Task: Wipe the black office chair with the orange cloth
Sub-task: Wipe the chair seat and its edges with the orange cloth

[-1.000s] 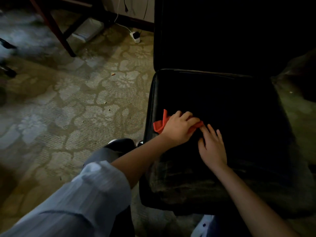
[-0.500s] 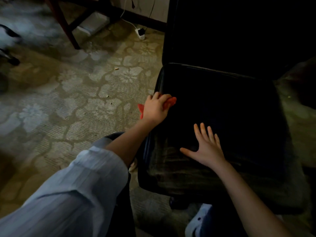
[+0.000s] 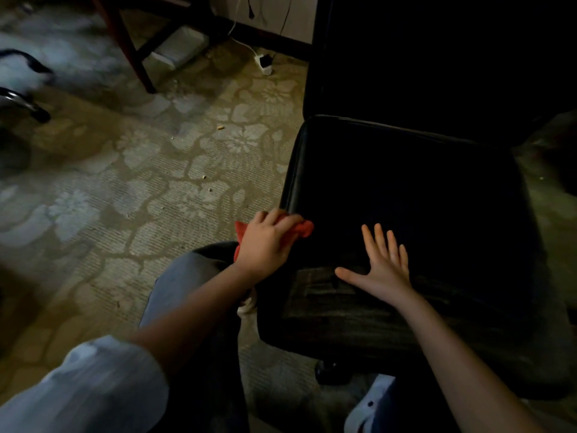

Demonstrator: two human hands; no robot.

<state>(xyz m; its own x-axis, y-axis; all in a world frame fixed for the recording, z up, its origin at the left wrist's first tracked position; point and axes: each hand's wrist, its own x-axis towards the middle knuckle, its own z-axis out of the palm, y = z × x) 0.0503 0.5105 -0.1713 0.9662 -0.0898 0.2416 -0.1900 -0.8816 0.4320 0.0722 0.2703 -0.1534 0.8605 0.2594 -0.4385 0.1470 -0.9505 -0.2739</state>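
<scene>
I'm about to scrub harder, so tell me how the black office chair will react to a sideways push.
It will probably roll: a caster shows under the seat. The right hand lies flat on the seat, likely steadying it. The left hand grips the orange cloth at the seat's left edge; force there may swivel it.

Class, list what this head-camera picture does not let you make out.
- Head view, orange cloth: mostly covered by the left hand gripping it.
- Head view, chair backrest: too dark for detail; cut off by the top edge.
- Head view, chair base: hidden under the seat; one caster shows.
- Head view, far-left object: motion-blurred.
</scene>
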